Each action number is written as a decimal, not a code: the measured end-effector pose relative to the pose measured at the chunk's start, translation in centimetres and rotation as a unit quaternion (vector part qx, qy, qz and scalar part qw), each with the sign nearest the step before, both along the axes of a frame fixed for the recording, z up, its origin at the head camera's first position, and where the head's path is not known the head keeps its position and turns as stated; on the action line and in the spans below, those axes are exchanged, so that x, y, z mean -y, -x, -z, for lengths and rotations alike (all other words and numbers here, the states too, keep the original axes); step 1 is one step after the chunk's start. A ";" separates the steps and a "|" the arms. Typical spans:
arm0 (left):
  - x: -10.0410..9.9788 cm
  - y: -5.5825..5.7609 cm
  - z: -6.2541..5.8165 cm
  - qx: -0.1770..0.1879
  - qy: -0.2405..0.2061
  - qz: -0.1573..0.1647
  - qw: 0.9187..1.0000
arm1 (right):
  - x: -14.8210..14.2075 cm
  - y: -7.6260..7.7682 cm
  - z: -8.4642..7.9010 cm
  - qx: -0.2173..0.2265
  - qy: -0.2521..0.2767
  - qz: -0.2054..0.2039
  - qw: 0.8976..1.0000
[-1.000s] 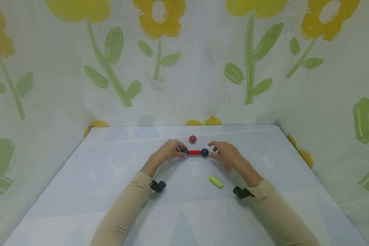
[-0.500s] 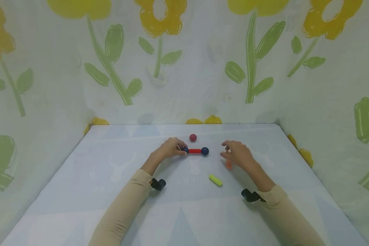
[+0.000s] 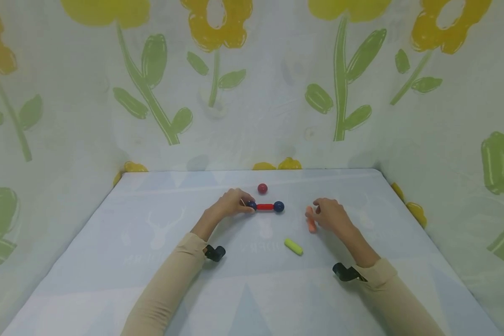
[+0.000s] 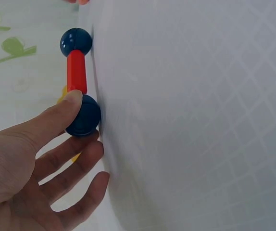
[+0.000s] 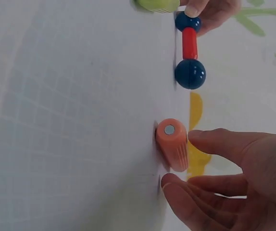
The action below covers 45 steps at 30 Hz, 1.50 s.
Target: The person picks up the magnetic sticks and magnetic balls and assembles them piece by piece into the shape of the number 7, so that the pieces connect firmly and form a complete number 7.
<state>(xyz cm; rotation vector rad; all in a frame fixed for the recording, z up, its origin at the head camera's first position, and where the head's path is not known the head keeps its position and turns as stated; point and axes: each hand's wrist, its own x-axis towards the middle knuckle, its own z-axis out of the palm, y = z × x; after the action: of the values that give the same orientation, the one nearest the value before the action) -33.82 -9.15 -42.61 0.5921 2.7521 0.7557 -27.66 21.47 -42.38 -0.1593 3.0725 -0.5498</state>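
Observation:
My left hand pinches a dark blue ball between thumb and fingers, at the left end of a red rod. A second blue ball is joined to the rod's other end. This dumbbell-like piece lies on the table. Over at the right, my right hand is at an orange rod with a round metal spot on its end. In the right wrist view its thumb lies close beside the rod and its fingers are below, relaxed; whether they touch is unclear.
A red ball rests behind the joined piece. Nearer the person lies a yellow-green rod. The white patterned table meets flower-printed cloth at the back and sides.
My right hand has moved right, away from the blue ball, and come down beside the orange rod. The left hand keeps its hold on the other blue ball.

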 end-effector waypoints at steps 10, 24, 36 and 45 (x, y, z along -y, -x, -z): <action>0.1 0.0 0.2 0.005 -0.007 0.002 1.000 | 0.4 -0.1 0.5 0.026 0.022 0.025 0.999; 0.1 0.1 0.0 -0.001 -0.009 0.004 1.000 | 0.6 -0.1 0.7 0.029 0.034 0.032 0.998; 0.1 0.1 0.2 0.000 -0.013 0.004 1.000 | 0.5 0.1 0.7 0.019 0.036 0.017 0.999; 0.1 0.1 0.2 0.002 -0.017 0.002 1.000 | 0.9 0.1 0.7 0.036 0.047 0.028 0.998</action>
<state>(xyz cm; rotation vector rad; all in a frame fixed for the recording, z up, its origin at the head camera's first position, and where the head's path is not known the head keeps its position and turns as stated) -33.93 -9.25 -42.84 0.6016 2.7394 0.8028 -27.74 20.55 -43.05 -0.0519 2.9903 -0.6877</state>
